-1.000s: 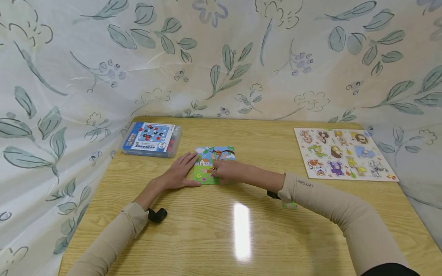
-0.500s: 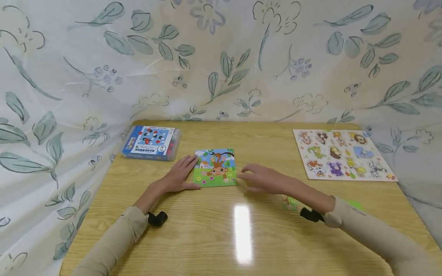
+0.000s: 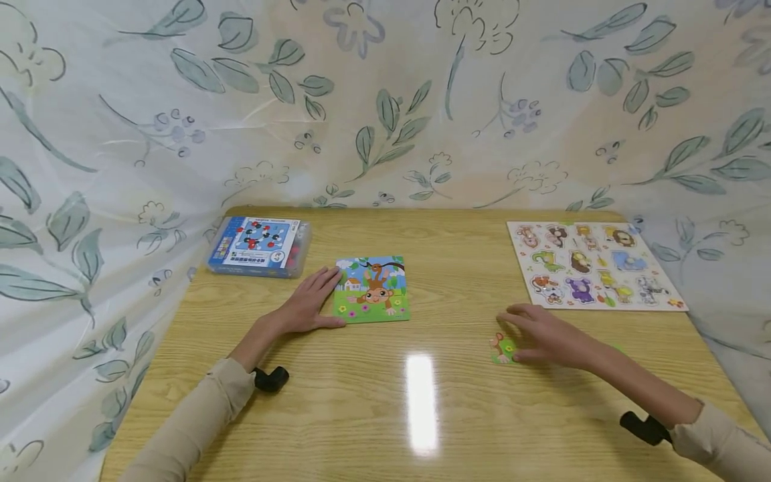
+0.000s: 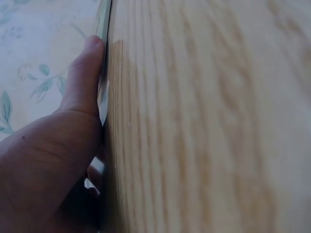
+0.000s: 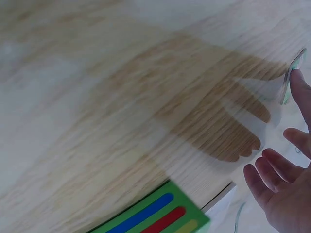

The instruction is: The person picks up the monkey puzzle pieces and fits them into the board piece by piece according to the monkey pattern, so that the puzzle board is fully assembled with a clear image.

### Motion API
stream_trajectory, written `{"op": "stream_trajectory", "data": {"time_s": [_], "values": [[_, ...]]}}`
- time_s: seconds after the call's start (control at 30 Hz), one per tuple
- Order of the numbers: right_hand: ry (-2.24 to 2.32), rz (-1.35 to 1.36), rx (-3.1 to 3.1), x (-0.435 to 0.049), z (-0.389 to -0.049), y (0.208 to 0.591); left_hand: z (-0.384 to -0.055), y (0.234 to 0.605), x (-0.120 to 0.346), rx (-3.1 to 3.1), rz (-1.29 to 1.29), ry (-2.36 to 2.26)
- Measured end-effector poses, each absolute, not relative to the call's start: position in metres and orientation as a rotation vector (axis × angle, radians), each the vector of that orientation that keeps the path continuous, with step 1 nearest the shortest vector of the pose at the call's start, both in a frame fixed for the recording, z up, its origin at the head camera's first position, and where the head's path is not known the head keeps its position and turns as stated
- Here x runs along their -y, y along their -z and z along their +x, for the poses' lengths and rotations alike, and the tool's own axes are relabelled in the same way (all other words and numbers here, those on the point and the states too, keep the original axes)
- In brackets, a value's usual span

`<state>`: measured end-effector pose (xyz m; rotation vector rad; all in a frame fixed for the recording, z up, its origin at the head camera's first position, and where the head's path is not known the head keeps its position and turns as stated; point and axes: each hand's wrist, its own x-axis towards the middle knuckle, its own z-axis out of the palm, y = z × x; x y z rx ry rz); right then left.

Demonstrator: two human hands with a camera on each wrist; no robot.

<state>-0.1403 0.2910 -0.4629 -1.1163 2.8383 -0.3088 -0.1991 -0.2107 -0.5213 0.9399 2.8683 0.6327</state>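
- A pale curtain printed with grey-green leaves (image 3: 385, 120) hangs behind and to both sides of a wooden tabletop (image 3: 421, 415), whose glossy surface shows a bright glare patch.
- Beyond the fingers of the left hand (image 3: 304, 304), near the far left corner, lies a clear plastic box with a blue printed lid (image 3: 260, 244).
- Beyond the fingers of the right hand (image 3: 545, 335), toward the far right corner, lies a white peg-puzzle board with animal shapes (image 3: 593, 264), well apart from the monkey puzzle.
- The monkey puzzle (image 3: 372, 289), a small square picture of a monkey on green grass under blue sky, lies flat just at the left fingertips; nothing stands between it and the loose piece.
- The left hand rests palm-down on the tabletop, fingers straight and relaxed, their tips touching the puzzle's left edge; the thumb lies along the near corner. The left wrist view shows the thumb (image 4: 87, 73) pressed flat against the wood.
- The loose puzzle piece (image 3: 502, 348), green with a bit of brown, lies just under the right fingertips, well apart from the square puzzle.
- The right hand reaches in low, palm down, fingers spread and straight, released and grasping nothing, their tips at the piece. In the right wrist view the fingers (image 5: 272, 170) are open over the wood, and a green card with coloured stripes (image 5: 155, 216) lies near the wrist.
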Motion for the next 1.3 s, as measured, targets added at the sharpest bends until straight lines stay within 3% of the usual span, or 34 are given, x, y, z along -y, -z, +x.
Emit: {"op": "stream_trajectory", "data": {"time_s": [0.43,0.8,1.3], "values": [[0.297,-1.323,-2.864,-0.297,-0.137,0.462,-0.202,0.52,0.211,-2.851,0.912,-0.619],[0.151,-1.784,-2.759,-0.291,-0.138,0.464,-0.201,0.524,0.212,-2.84,0.902,-0.626],[-0.014,-1.861,-2.769,-0.28,-0.132,0.462,-0.201,0.524,0.212,-2.849,0.917,-0.625]]}}
